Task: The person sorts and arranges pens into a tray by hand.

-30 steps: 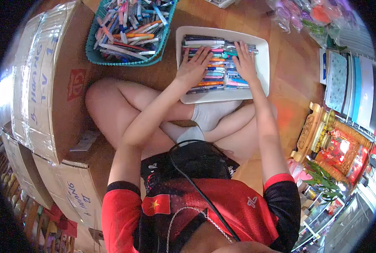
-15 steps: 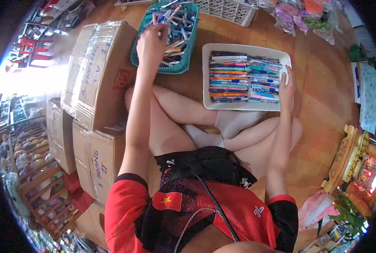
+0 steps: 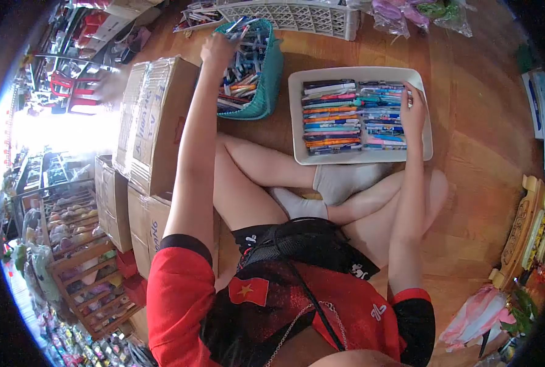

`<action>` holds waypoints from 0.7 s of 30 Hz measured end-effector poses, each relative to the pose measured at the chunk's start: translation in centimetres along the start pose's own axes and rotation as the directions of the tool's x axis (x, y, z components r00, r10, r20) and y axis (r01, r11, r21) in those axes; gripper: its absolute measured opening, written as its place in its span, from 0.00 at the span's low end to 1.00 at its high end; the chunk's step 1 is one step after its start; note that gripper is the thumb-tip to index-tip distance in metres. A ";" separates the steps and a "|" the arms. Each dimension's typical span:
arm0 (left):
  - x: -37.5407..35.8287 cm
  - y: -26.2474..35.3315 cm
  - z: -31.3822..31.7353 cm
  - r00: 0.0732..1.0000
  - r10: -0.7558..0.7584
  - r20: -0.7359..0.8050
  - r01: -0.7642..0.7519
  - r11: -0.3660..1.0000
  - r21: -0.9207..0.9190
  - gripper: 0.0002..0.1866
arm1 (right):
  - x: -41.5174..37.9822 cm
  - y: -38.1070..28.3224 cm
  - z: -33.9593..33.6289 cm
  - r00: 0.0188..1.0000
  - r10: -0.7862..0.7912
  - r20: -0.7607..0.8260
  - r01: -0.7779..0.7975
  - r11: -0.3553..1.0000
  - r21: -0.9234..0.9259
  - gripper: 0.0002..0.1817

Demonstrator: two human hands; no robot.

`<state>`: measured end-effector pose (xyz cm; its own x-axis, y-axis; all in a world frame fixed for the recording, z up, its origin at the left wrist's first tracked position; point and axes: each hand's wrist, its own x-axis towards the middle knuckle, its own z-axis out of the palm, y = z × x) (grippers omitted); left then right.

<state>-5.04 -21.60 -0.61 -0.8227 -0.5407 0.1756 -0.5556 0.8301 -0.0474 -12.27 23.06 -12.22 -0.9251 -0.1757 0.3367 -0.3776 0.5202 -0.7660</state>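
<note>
My left hand [image 3: 217,51] is at the upper left rim of a teal basket [image 3: 272,76] full of loose pens [image 3: 245,67]. Its fingertips are hard to make out, so I cannot see whether it holds a pen. Over the right side of a white tray [image 3: 297,122] is my right hand [image 3: 413,107], its fingers bent and apart by the pen ends. Inside the tray lie pens in two side-by-side columns, the left column [image 3: 332,116] and the right column [image 3: 384,116].
Cardboard boxes [image 3: 153,122] are stacked left of my legs. A white crate [image 3: 291,18] stands beyond the basket, with plastic-wrapped items [image 3: 401,15] to its right. A carved wooden piece [image 3: 520,238] is at the right, and a rack [image 3: 89,269] at the lower left.
My left hand has shifted up and left, from over the pens to the basket's rim. My right hand has moved from the tray's right rim onto the pen ends. The view has shifted slightly.
</note>
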 end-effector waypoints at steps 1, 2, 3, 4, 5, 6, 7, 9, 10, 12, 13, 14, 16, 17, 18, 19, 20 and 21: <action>0.2 0.1 1.0 1.000 0.015 0.021 -0.016 0.998 0.052 0.22 | 0.1 -0.1 0.1 1.000 0.004 0.002 -0.004 1.000 0.004 0.13; 0.5 0.1 2.2 0.999 0.028 0.045 -0.033 0.994 0.104 0.23 | 0.1 -0.1 0.1 1.000 0.002 -0.003 -0.002 1.000 0.013 0.13; 0.7 -0.1 2.7 0.983 0.155 0.095 -0.169 0.972 0.164 0.25 | 0.1 0.0 0.1 1.000 0.000 -0.008 0.000 1.000 0.021 0.12; 0.6 -0.3 3.3 0.986 0.157 0.055 -0.164 0.974 0.159 0.24 | 0.2 0.0 0.0 1.000 -0.002 -0.014 0.003 1.000 0.028 0.12; 0.5 -0.5 4.0 0.987 0.159 0.015 -0.159 0.975 0.154 0.23 | 0.2 0.0 0.0 1.000 -0.005 -0.026 0.006 0.999 0.033 0.12; 0.2 -0.4 4.1 0.987 0.160 -0.025 -0.155 0.977 0.147 0.22 | 0.3 0.1 0.0 0.999 -0.008 -0.038 0.010 0.999 0.038 0.12; -0.1 -0.4 4.1 0.987 0.161 -0.029 -0.155 0.977 0.146 0.21 | 0.3 0.1 0.0 0.999 -0.011 -0.050 0.013 0.999 0.043 0.12; -0.7 -0.7 4.1 0.986 0.160 -0.038 -0.153 0.978 0.144 0.19 | 0.3 0.2 0.0 0.999 0.002 -0.043 0.000 0.999 0.042 0.12; -0.9 -1.1 3.9 0.988 0.154 -0.013 -0.153 0.986 0.072 0.19 | 0.3 0.2 0.0 0.999 0.008 -0.040 -0.006 0.999 0.042 0.12; -1.2 -2.1 3.3 0.988 0.148 0.039 -0.145 0.987 -0.074 0.17 | 0.4 0.2 0.1 1.000 0.003 -0.029 -0.001 0.999 0.051 0.11; -1.8 -2.1 2.4 0.989 0.149 0.018 -0.145 0.980 -0.134 0.18 | 0.4 0.3 0.1 1.000 -0.001 -0.024 0.002 0.998 0.055 0.11; -2.5 -2.2 1.5 0.989 0.147 -0.004 -0.145 0.970 -0.194 0.18 | 0.4 0.3 0.1 1.000 -0.005 -0.025 0.006 0.999 0.050 0.11; -3.3 -2.6 0.8 0.990 0.125 -0.064 -0.139 0.944 -0.299 0.18 | 0.4 0.3 0.1 1.000 -0.013 -0.026 0.014 0.999 0.042 0.11; -3.4 -3.1 0.8 0.989 0.104 -0.101 -0.133 0.929 -0.345 0.18 | 0.4 0.4 0.1 0.999 -0.022 -0.031 0.023 0.999 0.035 0.11; -3.7 -3.3 0.6 0.987 0.081 -0.136 -0.128 0.912 -0.390 0.18 | 0.4 0.4 0.0 0.999 -0.031 -0.034 0.032 0.999 0.028 0.11; -3.7 -3.7 0.1 0.998 0.054 -0.021 -0.058 0.901 -0.429 0.20 | 0.4 0.4 0.0 0.999 -0.040 -0.038 0.040 0.999 0.022 0.11; -3.8 -3.9 -0.2 0.998 0.057 0.025 -0.042 0.906 -0.422 0.20 | 0.4 0.4 0.0 0.999 -0.022 -0.036 0.024 0.999 0.038 0.11; -4.2 -3.9 -0.8 0.996 0.061 0.071 -0.026 0.910 -0.414 0.20 | 0.4 0.3 0.0 0.999 -0.005 -0.033 0.007 0.999 0.053 0.11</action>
<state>0.64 -22.48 -0.34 -0.8615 -0.4974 0.1019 -0.4344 0.8260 0.3592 -12.76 23.13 -12.35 -0.9213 -0.1502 0.3587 -0.3855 0.4737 -0.7918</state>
